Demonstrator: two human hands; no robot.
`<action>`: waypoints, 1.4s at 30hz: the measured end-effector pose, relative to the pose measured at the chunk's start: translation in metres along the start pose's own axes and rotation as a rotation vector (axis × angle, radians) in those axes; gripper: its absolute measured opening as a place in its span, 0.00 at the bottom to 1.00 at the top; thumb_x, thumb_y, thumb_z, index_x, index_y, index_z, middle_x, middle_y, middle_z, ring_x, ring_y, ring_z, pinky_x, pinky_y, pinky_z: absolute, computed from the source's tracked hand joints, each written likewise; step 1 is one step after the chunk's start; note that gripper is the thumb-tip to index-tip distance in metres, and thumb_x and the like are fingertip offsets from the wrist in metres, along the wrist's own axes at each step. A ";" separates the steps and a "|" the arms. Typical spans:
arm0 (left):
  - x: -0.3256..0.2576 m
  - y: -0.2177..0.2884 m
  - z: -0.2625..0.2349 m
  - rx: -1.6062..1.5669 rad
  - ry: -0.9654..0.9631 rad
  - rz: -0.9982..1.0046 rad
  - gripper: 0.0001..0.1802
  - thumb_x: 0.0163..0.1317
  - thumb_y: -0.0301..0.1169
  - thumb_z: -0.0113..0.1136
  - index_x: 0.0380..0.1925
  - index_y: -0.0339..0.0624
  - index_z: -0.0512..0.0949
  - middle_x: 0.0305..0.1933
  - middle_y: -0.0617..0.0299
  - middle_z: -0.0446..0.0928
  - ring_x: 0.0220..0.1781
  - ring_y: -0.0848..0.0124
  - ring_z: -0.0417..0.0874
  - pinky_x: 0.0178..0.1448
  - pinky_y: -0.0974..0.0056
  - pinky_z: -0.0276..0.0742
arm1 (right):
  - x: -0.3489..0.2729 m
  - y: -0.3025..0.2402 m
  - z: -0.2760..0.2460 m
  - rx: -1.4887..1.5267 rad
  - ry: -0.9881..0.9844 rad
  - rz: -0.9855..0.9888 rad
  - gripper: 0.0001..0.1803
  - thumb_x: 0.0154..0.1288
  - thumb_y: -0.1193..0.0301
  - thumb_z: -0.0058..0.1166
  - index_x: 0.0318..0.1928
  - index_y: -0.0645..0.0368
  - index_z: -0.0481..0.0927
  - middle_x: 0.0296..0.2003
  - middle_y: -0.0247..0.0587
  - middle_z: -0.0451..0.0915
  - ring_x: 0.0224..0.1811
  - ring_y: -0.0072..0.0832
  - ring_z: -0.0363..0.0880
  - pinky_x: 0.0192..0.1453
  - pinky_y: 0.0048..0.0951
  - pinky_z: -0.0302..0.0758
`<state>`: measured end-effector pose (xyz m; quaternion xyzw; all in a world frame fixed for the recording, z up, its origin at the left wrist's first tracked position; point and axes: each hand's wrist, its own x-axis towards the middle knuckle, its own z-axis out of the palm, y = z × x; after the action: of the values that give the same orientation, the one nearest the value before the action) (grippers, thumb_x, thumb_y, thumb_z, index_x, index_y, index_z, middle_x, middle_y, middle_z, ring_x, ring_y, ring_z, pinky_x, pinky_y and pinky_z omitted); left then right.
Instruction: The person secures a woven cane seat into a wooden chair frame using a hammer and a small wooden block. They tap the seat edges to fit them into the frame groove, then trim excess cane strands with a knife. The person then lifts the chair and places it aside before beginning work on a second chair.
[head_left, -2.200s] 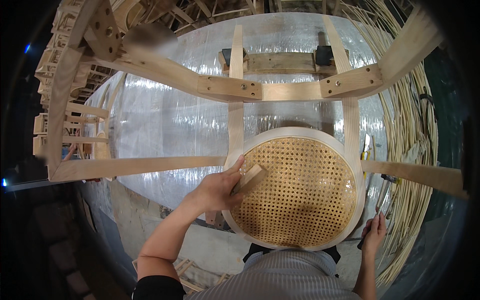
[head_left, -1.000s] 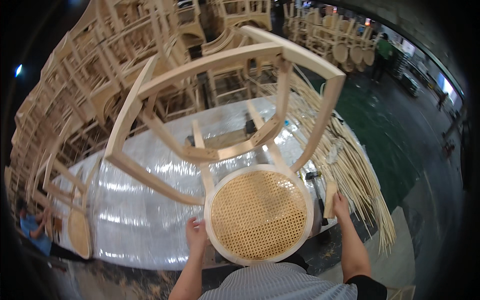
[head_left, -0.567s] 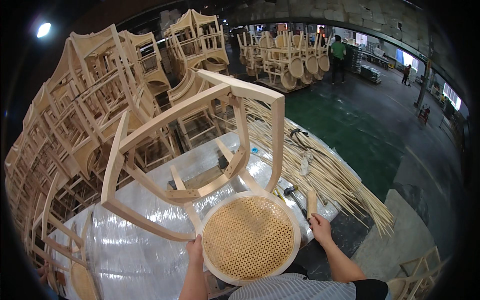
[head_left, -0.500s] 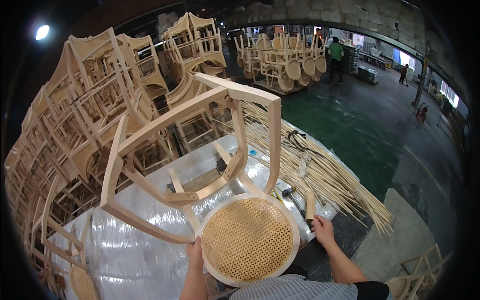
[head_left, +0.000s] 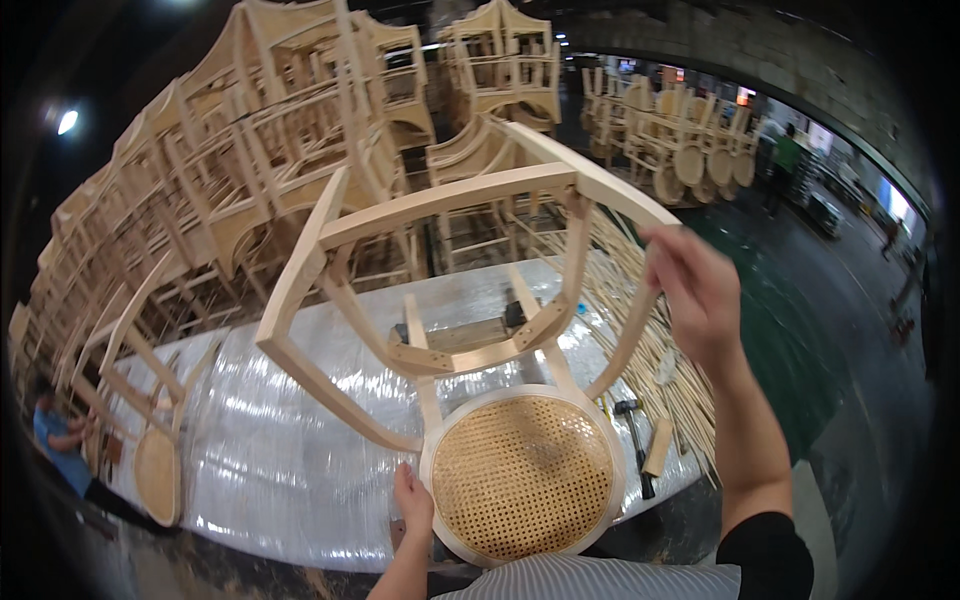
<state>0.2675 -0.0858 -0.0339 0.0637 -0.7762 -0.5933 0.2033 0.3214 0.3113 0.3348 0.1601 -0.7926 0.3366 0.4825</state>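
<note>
A bare wooden chair frame (head_left: 450,192) lies tipped on the film-covered table, its round cane back (head_left: 522,470) nearest me and its legs rising away. My right hand (head_left: 695,290), a little blurred, is closed around the upper right part of the frame, where a leg meets a rail. Down at the left edge of the cane back, my left hand (head_left: 412,505) grips the pale rim; some of its fingers are hidden. To the right of the back lie a black-headed hammer (head_left: 632,440) and a tan wooden block (head_left: 657,447), both untouched.
Long thin rods (head_left: 655,350) lie in a bundle along the table's right side. Stacked chair frames (head_left: 300,130) rise behind and to the left. Another chair with an oval back (head_left: 158,475) stands at far left, near a person in blue (head_left: 62,440). Plastic film (head_left: 270,430) covers the table.
My right hand has let go of the wooden block beside the hammer and moved up to the chair frame. My left hand stays at the rim. The view has swung left.
</note>
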 end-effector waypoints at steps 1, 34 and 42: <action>-0.018 -0.003 -0.011 0.003 0.030 -0.087 0.19 0.74 0.24 0.55 0.62 0.30 0.77 0.55 0.46 0.85 0.55 0.62 0.85 0.59 0.58 0.81 | 0.042 -0.003 0.026 0.010 -0.036 -0.053 0.16 0.73 0.79 0.58 0.58 0.62 0.86 0.32 0.40 0.84 0.30 0.23 0.80 0.38 0.27 0.78; -0.250 -0.020 -0.109 -1.072 -0.843 -1.144 0.08 0.58 0.23 0.56 0.37 0.34 0.80 0.34 0.57 0.80 0.36 0.62 0.81 0.52 0.53 0.82 | 0.119 -0.166 -0.057 -0.787 -0.468 -0.254 0.18 0.60 0.73 0.62 0.51 0.64 0.78 0.30 0.49 0.81 0.32 0.41 0.82 0.40 0.44 0.76; -0.183 0.076 -0.063 -1.162 -0.782 -0.828 0.25 0.53 0.24 0.54 0.53 0.30 0.78 0.63 0.42 0.81 0.67 0.42 0.80 0.73 0.29 0.73 | 0.018 -0.272 -0.265 -1.005 -0.263 -0.001 0.17 0.61 0.72 0.62 0.49 0.63 0.79 0.30 0.48 0.81 0.31 0.41 0.81 0.39 0.43 0.77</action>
<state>0.4692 -0.0582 0.0072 0.0180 -0.2727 -0.9079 -0.3177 0.6444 0.2984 0.5349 -0.0498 -0.9103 -0.1088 0.3963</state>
